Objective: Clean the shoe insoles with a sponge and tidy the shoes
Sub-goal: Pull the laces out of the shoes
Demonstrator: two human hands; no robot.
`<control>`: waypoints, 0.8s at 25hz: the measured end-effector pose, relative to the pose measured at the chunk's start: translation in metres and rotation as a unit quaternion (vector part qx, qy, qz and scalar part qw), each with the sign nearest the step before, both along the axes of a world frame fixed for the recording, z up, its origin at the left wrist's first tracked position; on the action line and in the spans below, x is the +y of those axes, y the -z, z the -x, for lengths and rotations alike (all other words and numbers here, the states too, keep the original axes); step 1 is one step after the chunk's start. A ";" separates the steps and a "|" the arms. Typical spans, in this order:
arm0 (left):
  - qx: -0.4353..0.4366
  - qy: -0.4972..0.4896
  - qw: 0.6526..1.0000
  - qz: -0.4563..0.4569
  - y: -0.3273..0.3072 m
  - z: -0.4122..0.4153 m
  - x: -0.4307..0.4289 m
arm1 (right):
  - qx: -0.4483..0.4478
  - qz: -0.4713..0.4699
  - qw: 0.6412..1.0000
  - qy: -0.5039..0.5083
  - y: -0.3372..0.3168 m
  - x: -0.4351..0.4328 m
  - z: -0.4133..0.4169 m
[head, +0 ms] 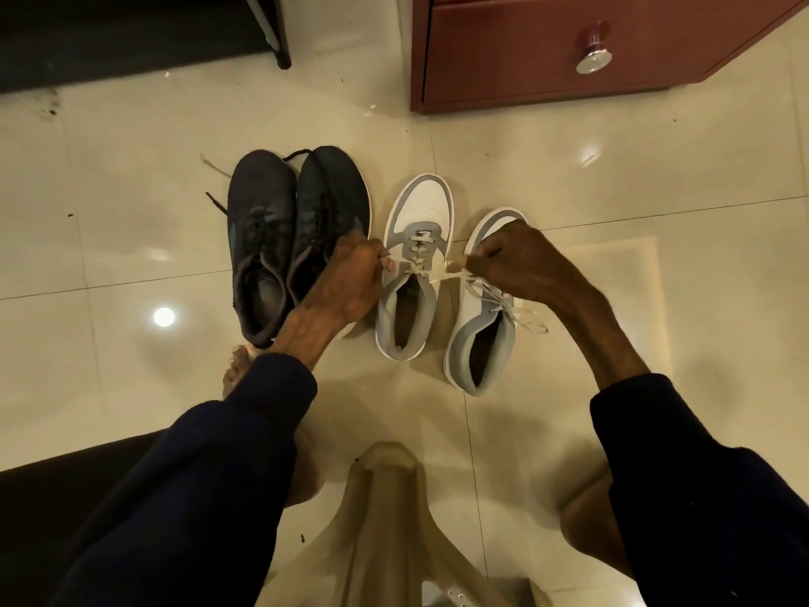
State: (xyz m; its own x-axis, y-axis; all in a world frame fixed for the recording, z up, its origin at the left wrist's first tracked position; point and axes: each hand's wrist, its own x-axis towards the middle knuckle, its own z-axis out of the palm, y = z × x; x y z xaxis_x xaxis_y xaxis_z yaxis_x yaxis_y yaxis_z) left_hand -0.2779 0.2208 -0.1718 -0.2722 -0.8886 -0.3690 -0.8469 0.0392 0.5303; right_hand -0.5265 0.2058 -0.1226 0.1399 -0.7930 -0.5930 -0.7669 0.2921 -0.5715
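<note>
I read this as a home, perhaps a bedroom or hallway. Glossy cream floor tiles [131,238] carry lamp glare. Beyond the right grip [512,260] stands a reddish wooden drawer unit [547,50] with a shiny knob [594,59], and far beyond the left grip [350,278] a dark furniture leg [276,37]. Shoes sit on the floor: a dark pair [262,221] just left of the left grip, and a white-and-grey pair [427,203] whose lace [413,269] both grips pinch.

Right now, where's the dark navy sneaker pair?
Dark navy sneaker pair: head view, left of centre on cream tiles, beside the white and grey sneakers, partly behind the left hand.
</note>
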 end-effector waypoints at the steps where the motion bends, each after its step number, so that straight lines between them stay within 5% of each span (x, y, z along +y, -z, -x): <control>1: 0.025 -0.009 1.000 -0.001 -0.003 -0.006 -0.001 | -0.031 0.007 0.999 0.029 -0.005 -0.003 0.004; 6: 0.135 -0.047 0.990 0.008 -0.019 -0.003 -0.005 | -0.172 0.005 0.966 0.192 -0.012 -0.002 0.011; 11: 0.088 -0.076 0.993 0.010 -0.026 0.011 -0.011 | 0.021 0.088 0.992 0.086 0.006 0.010 0.002; 20: 0.200 -0.116 0.968 -0.102 -0.032 0.002 -0.015 | -0.054 0.095 0.994 0.027 0.041 0.040 -0.052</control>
State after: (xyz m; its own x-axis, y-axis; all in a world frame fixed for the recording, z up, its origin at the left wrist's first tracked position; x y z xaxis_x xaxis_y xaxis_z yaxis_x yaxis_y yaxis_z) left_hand -0.2797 0.2059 -0.1402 -0.2319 -0.8625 -0.4498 -0.5467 -0.2670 0.7937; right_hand -0.4746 0.2458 -0.1637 0.1487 -0.8969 -0.4165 -0.6846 0.2105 -0.6979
